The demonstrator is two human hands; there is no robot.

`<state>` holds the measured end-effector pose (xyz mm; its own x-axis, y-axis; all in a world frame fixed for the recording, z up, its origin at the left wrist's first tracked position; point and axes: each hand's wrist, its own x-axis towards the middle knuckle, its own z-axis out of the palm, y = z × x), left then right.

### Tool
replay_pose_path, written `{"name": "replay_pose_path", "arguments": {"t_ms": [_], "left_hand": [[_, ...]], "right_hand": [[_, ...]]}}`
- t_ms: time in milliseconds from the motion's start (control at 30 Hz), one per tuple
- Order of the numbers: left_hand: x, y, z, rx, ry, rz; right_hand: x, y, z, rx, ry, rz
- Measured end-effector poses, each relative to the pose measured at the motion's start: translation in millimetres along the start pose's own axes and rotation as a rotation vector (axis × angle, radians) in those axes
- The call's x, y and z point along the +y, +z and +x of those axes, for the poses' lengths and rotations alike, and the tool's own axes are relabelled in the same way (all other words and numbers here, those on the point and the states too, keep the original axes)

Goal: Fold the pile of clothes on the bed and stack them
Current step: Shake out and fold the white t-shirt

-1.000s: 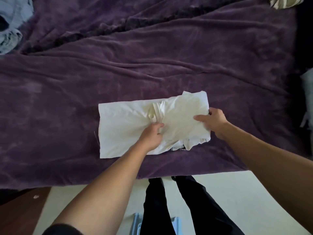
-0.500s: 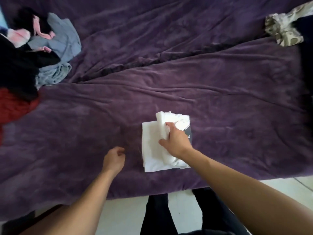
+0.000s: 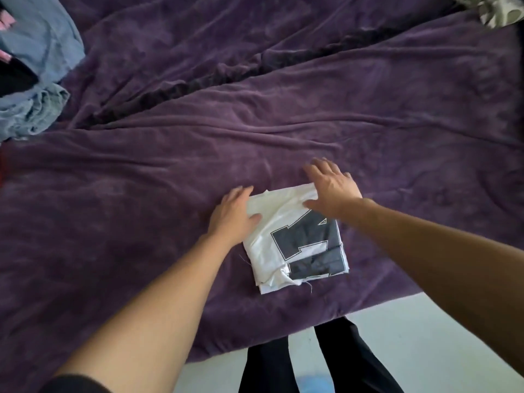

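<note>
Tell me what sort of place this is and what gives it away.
Probably a bedroom at home: a wide bed with a purple cover, a heap of unfolded clothes at its far left, and a folded white T-shirt lying near the bed's edge.

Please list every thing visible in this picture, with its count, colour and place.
folded shirt: one, white with dark print, on the blanket near the bed's front edge
blanket: one, purple, covering the bed
unfolded clothes: one pile, blue-grey, black and pink, far left
patterned cloth: one, cream and olive, far right corner
floor: one, pale, below the bed's edge
trousers: one pair, black, bottom centre
left hand: one, bare, flat on the shirt's left edge
right hand: one, bare, on the shirt's far right corner
</note>
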<state>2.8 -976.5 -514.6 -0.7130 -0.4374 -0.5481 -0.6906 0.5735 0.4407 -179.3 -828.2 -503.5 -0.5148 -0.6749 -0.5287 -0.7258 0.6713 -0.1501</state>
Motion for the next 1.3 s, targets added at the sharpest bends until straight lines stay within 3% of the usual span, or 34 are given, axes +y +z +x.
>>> {"name": "replay_pose_path", "arguments": {"t_ms": [133,233,433,833,1067,1300], "left_hand": [[9,16,27,-0.165,-0.043,0.069],[17,13,13,-0.167,-0.07,0.002],[79,-16,-30,-0.114,0.198,0.159],[391,-39,-62,-0.046,0.633,0.318],[557,-21,-75,0.034,0.696,0.318],[674,-46,-71,0.127,0.736,0.251]], "right_hand": [[3,10,13,-0.258,0.058,0.062],[3,10,-18,-0.153,0.05,0.117],[34,-19,-129,0.042,0.008,0.21],[236,-134,-295,0.492,0.257,0.263],[380,-197,-352,0.58,0.263,0.228],[473,-297,-371,0.67,0.205,0.129]]}}
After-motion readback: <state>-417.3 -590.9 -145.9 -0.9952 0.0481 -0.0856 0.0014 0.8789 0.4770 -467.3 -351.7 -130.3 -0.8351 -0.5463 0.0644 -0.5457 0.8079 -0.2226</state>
